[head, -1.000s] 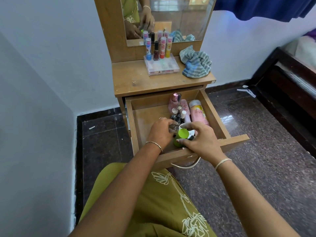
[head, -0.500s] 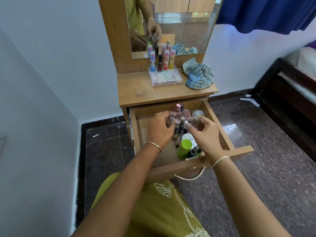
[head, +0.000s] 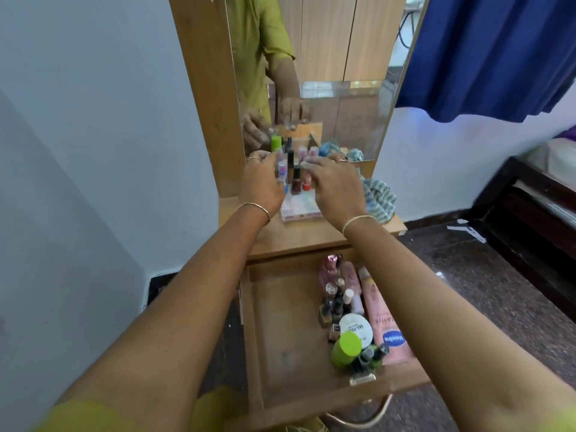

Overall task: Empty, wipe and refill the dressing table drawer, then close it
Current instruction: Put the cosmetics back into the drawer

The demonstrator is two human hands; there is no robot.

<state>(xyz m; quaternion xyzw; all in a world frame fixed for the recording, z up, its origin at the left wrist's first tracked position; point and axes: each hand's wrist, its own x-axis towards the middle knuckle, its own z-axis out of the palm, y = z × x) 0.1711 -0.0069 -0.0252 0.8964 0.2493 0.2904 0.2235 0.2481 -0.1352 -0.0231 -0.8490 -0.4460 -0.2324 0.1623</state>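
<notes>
Head view: a wooden dressing-table bench (head: 299,238) stands against a pale wall, its mirror (head: 336,73) reflecting both arms; a blue curtain (head: 498,51) hangs at right above a dark speckled floor (head: 486,294). The left hand (head: 261,185) and right hand (head: 335,188) reach over the benchtop with fingers loosely spread around upright small bottles (head: 296,179) on a clear box (head: 300,208); motion blur hides whether either hand grips one. A striped cloth (head: 378,198) lies just beside the right hand. The drawer (head: 280,332) hangs open well below the hands, with bottles, a green-capped container (head: 346,349) and a pink tube (head: 385,325) crowded along its right side. The right forearm covers its right wall.
</notes>
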